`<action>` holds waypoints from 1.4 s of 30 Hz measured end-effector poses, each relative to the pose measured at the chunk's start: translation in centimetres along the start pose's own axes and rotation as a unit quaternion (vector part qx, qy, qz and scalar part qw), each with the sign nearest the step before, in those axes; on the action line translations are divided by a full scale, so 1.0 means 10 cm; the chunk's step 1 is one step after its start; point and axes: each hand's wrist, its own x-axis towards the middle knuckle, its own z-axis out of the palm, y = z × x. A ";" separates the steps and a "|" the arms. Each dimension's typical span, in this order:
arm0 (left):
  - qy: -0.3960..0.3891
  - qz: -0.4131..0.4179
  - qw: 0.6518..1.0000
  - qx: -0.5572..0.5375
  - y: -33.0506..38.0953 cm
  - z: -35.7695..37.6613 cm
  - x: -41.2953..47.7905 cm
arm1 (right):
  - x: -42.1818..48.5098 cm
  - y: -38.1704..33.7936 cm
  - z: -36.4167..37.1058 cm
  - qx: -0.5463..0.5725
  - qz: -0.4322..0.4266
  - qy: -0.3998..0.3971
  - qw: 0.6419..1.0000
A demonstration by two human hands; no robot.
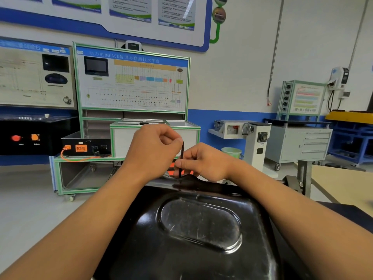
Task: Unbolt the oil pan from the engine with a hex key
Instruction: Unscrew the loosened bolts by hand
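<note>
A glossy black oil pan with an oval raised panel fills the lower middle, facing up. A thin black hex key stands upright at the pan's far flange, its lower tip at the rim. My left hand is closed around the key's top end. My right hand pinches the shaft lower down between thumb and fingers. The bolt itself is hidden under the key tip and fingers.
A green-framed training bench with a wiring panel stands behind the pan. A grey stand with a handwheel and a drawer cabinet are at the right. A wooden tabletop lies at the right edge.
</note>
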 end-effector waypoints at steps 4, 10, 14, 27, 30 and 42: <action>-0.045 0.038 0.998 -0.009 0.04 0.01 -0.05 | 0.02 0.01 -0.02 -0.012 -0.004 -0.011 1.000; -0.098 0.035 0.994 -0.028 0.05 0.05 -0.03 | -0.02 -0.07 0.00 -0.061 -0.058 -0.048 0.995; -0.003 -0.011 1.000 0.017 -0.01 0.05 0.07 | 0.01 -0.05 0.00 -0.074 -0.037 -0.048 0.995; -0.005 -0.197 0.973 -0.121 -0.11 -0.05 0.12 | -0.01 -0.04 0.00 -0.023 -0.006 -0.030 0.999; 0.005 -0.156 0.981 -0.118 -0.14 -0.04 0.10 | -0.01 0.00 -0.01 0.030 0.025 -0.026 0.999; -0.035 -0.068 0.995 -0.066 -0.06 0.04 0.11 | 0.02 -0.01 -0.01 -0.043 -0.015 -0.030 0.999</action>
